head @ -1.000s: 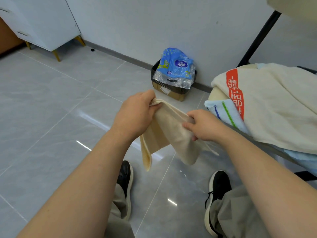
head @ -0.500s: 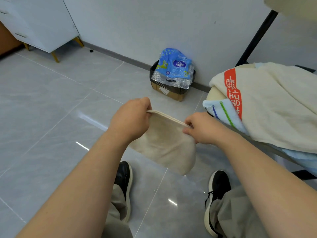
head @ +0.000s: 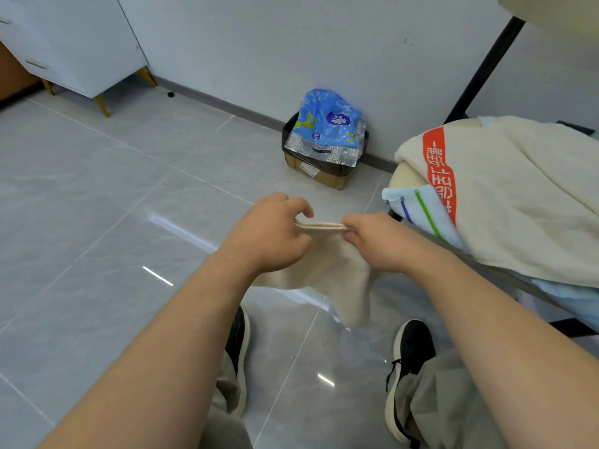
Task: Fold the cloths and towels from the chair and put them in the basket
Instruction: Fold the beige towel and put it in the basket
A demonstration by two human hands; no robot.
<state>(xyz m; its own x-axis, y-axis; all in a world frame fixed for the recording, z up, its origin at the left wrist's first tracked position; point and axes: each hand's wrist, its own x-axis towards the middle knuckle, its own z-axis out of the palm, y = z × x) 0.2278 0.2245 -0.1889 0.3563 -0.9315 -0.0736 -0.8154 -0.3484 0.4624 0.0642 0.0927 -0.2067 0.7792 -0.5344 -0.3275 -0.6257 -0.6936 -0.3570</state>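
Left hand [head: 269, 234] and right hand [head: 379, 241] pinch a soft beige cloth [head: 337, 270] by its doubled hem. Nearby, a fluffy cream towel [head: 534, 196] bears a red band [head: 439, 176] of white characters.

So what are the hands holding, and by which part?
A beige cloth. The left hand and the right hand each pinch one end of its doubled top edge; the rest hangs down.

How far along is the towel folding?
Done: nothing visibly; no basket is in view. In hand: the left hand and right hand pinch the top edge of a beige cloth, its edges doubled together, hanging mid-fold. Left: a cream towel with a red band and a striped blue towel lie on the chair.
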